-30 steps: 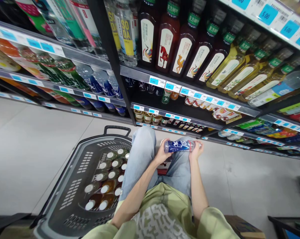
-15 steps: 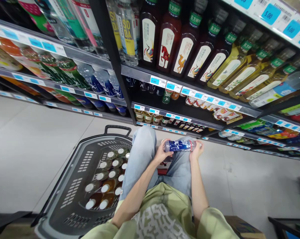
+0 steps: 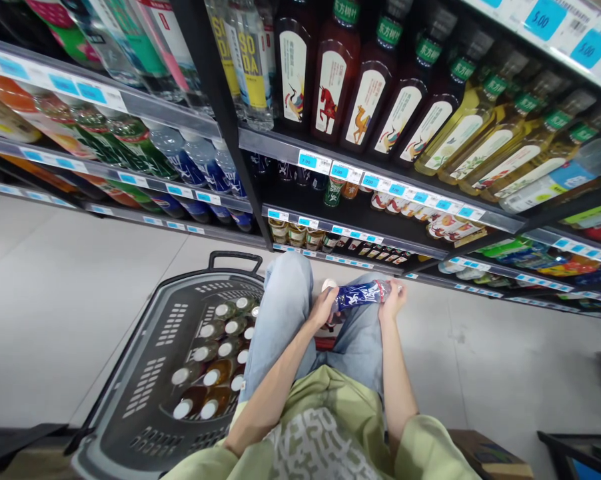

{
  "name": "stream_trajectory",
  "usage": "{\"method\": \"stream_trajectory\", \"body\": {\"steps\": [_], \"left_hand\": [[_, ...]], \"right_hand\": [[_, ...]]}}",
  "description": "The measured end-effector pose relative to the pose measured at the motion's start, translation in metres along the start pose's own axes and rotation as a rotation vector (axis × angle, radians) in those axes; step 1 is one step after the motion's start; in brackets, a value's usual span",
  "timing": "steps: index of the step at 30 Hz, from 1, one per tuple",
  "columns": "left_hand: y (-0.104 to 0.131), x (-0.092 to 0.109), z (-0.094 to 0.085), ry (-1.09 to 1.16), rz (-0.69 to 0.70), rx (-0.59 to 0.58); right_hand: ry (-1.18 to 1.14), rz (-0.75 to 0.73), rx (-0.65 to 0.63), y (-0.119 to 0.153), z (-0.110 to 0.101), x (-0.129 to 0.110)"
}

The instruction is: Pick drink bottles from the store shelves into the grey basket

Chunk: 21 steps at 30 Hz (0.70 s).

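Blue-labelled bottle [image 3: 360, 295]: held between both hands, lying nearly level over the gap between the knees, in front of the shelves [image 3: 405, 243] and apart from them.
Left hand [image 3: 324, 307]: fingers closed around one end of the bottle; a loosened hold could let that end dip.
Right hand [image 3: 393, 301]: fingers narrowed on the other end; they cover much of it, so how firm the hold is I cannot tell. If only this hand kept hold, the bottle could swing down or twist out.
White round piece [image 3: 329, 285]: beside the left hand, probably a cap; whether it is on the bottle I cannot tell. If it is loose, tilting could spill the drink.
Jeans [image 3: 290, 287]: the knees stand apart under the bottle, so a slip could send it between the legs to the floor [image 3: 430, 353].
Basket [image 3: 150, 340]: on the person's left, close against the leg; a sideways shift of the knee could nudge it and jostle what it carries.
White-capped bottles [image 3: 224, 349]: upright in a cluster inside the basket; another bottle put in carelessly could knock caps or lean askew.
Basket handle [image 3: 235, 255]: juts toward the shelves, where a shoe or sleeve could snag.
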State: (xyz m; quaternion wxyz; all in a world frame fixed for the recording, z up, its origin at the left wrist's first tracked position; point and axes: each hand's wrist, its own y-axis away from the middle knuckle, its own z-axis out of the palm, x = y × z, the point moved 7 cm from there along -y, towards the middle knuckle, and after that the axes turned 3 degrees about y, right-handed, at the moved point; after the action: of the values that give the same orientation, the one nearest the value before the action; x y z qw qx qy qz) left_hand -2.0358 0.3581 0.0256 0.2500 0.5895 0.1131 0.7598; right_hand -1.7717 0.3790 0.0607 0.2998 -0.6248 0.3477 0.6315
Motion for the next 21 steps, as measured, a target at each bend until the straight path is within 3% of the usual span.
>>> {"method": "stream_trajectory", "body": {"steps": [4, 8, 11, 13, 15, 18, 20, 21], "left_hand": [[-0.002, -0.002, 0.001, -0.023, -0.004, 0.004], [0.0, 0.001, 0.008, 0.089, -0.014, -0.009], [0.006, 0.009, 0.012, 0.167, -0.023, -0.045], [0.015, 0.022, 0.011, 0.17, -0.015, -0.101], [0.033, 0.044, 0.004, 0.086, 0.049, -0.171], [0.081, 0.083, -0.004, -0.287, 0.202, -0.296], [0.12, 0.1, -0.005, -0.567, 0.265, -0.342], [0.138, 0.107, -0.007, -0.661, 0.289, -0.309]], "right_hand": [[-0.001, -0.001, 0.0, 0.002, 0.0, -0.004], [-0.008, 0.004, 0.007, 0.007, 0.001, -0.01], [-0.03, 0.008, -0.001, 0.014, 0.002, -0.02], [-0.094, 0.056, -0.076, 0.023, 0.005, -0.031], [-0.176, 0.146, -0.192, 0.039, 0.01, -0.046], [-0.222, 0.236, -0.323, 0.079, 0.016, -0.081], [-0.209, 0.198, -0.465, 0.118, 0.024, -0.111], [-0.186, 0.142, -0.577, 0.143, 0.031, -0.128]]}}
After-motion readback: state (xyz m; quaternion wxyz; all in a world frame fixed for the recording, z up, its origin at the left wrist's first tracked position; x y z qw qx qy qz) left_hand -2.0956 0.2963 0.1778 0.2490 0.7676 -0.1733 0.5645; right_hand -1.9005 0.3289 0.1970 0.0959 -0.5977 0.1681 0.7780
